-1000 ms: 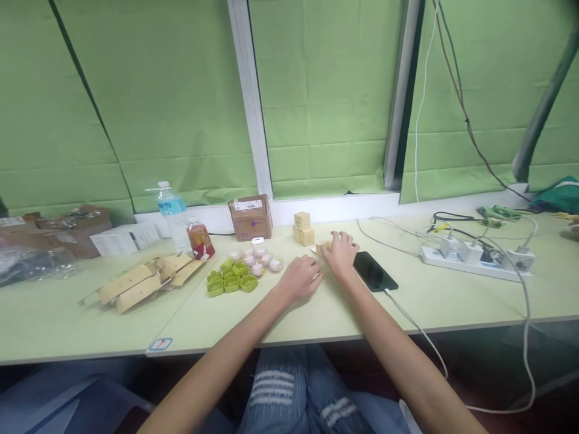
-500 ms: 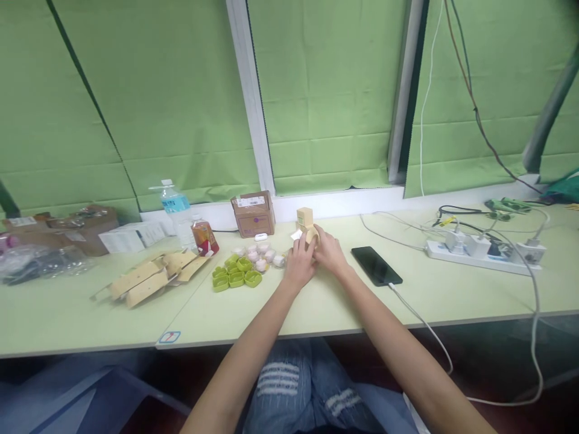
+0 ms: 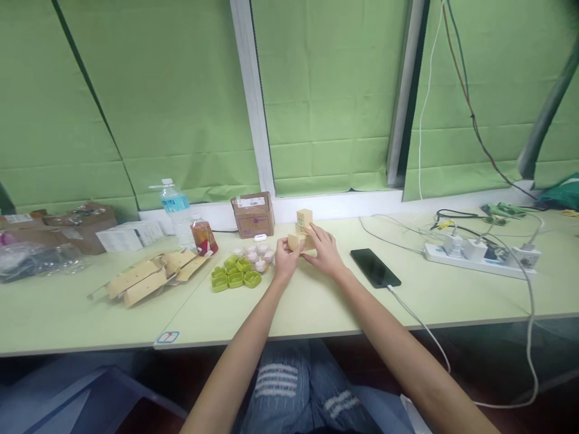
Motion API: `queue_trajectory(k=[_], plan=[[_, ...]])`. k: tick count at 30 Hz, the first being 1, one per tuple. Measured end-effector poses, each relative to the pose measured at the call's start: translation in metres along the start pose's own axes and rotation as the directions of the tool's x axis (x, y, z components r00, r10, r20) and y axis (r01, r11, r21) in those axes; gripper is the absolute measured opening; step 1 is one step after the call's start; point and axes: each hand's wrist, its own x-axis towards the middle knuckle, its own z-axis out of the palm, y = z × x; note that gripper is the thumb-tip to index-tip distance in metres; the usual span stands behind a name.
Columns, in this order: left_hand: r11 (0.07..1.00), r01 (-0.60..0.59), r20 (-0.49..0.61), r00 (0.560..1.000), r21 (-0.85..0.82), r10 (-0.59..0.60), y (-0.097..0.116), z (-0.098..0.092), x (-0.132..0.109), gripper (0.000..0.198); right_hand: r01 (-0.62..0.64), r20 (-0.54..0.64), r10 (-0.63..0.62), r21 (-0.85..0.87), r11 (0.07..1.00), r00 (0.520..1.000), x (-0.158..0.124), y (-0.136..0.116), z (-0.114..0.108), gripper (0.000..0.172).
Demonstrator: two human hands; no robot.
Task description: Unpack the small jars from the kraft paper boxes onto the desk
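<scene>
Tan box (image 3: pixel 295 242) rests pinched in the left hand (image 3: pixel 286 260). Stray fingertips of the right hand (image 3: pixel 326 250) (its grip I cannot tell) could topple the nearby rear box (image 3: pixel 304 217).

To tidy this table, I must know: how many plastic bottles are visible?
2: a clear plastic bottle with a blue label, at back left; a smaller reddish plastic bottle, right of it. Others could be hidden.

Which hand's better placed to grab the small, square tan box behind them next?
Probably the right hand: it looks nearer that square box, while the left hand holds another small tan box.
</scene>
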Motion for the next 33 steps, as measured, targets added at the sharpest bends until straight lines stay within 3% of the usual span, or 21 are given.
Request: queue_trajectory(k=[4, 8, 16, 26, 33], plan=[[0.997, 0.049, 0.138, 0.989, 0.059, -0.057, -0.006, 0.007, -0.004, 0.057, -0.040, 0.026, 0.040, -0.024, 0.999, 0.999, 0.000, 0.001, 0.000, 0.052], [0.993, 0.006, 0.110, 0.994, 0.117, -0.019, -0.005, 0.001, -0.002, 0.058, -0.085, 0.046, 0.085, -0.007, 0.996, 0.995, -0.002, 0.010, 0.002, 0.044], [0.967, -0.174, 0.246, 0.961, 0.187, 0.125, -0.009, -0.007, -0.004, 0.042, -0.057, 0.113, 0.057, -0.010, 0.998, 0.992, -0.005, 0.015, 0.005, 0.045], [0.915, -0.207, 0.276, 0.955, 0.346, 0.112, -0.016, -0.008, -0.004, 0.039, -0.051, 0.215, 0.052, -0.007, 0.999, 0.975, -0.005, 0.009, 0.007, 0.045], [0.948, -0.134, 0.262, 0.964, 0.289, 0.056, -0.021, -0.007, 0.000, 0.040, -0.049, 0.222, 0.046, 0.006, 0.999, 0.974, -0.004, 0.009, 0.009, 0.040]])
